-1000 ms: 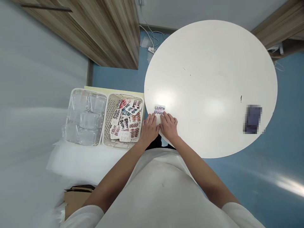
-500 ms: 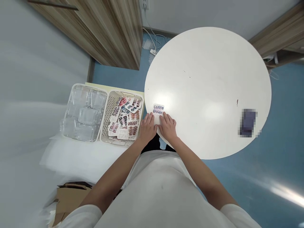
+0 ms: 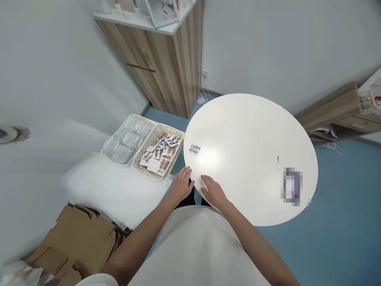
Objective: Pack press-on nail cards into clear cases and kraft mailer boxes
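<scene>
A small white card of press-on nails (image 3: 195, 149), with rows of purplish ovals, lies flat near the left edge of the round white table (image 3: 250, 131). My left hand (image 3: 182, 184) is at the table's near left rim, fingers stretched out and holding nothing. To its right, my right hand (image 3: 213, 190) rests at the near edge, also with fingers extended and nothing in it. Both hands are apart from the card. Left of the table, a cream basket (image 3: 137, 167) holds many similar nail cards (image 3: 160, 155) in mixed colours.
Another basket (image 3: 102, 151) at the left contains clear plastic packs (image 3: 131, 139). White sheeting (image 3: 116, 186) and flattened cardboard (image 3: 80, 234) lie below it. A pixelated dark object (image 3: 293, 186) is on the table's right side. A wooden cabinet (image 3: 166, 67) stands behind.
Both hands have drawn back from the nail card toward my body and spread slightly apart. The card stays on the table. The camera view has tilted up and shifted.
</scene>
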The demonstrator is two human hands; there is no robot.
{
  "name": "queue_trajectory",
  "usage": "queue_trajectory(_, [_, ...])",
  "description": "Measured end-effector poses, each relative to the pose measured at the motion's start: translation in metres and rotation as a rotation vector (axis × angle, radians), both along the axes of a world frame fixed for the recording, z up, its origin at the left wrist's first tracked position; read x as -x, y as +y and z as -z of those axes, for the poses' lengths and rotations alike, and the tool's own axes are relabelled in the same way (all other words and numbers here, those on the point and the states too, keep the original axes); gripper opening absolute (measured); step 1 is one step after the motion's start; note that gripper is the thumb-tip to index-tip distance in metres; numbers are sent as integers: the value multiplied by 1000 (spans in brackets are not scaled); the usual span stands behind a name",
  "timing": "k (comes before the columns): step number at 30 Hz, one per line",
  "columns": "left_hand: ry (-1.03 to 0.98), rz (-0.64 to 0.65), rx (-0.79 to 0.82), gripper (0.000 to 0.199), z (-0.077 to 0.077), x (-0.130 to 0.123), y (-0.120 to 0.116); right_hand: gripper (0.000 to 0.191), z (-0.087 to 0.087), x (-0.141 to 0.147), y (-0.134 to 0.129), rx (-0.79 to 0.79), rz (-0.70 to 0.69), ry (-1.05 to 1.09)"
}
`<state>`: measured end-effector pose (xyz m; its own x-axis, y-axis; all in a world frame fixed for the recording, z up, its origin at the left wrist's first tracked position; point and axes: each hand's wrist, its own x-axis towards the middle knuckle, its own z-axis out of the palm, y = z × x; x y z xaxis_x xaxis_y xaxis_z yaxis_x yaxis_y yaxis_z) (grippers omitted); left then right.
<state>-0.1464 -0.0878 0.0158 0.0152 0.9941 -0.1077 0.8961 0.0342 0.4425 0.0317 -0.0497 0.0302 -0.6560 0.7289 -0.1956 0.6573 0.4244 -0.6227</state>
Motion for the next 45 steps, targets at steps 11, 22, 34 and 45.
queue_trajectory(11, [-143, -128, 110, 40, -23, -11, -64, 40, -10, -16, -17, 142, -146, 38])
queue_trajectory(22, [-255, -321, 8, 38, -58, 51, -115, 38, -28, 68, -26, 91, -276, 119])
queue_trajectory(34, [-297, -390, -18, 37, -55, 110, -146, 37, -33, 135, -37, 70, -316, 52])
queue_trajectory(45, [-340, -440, -44, 36, -51, 150, -101, 35, -25, 191, -3, 99, -379, 52])
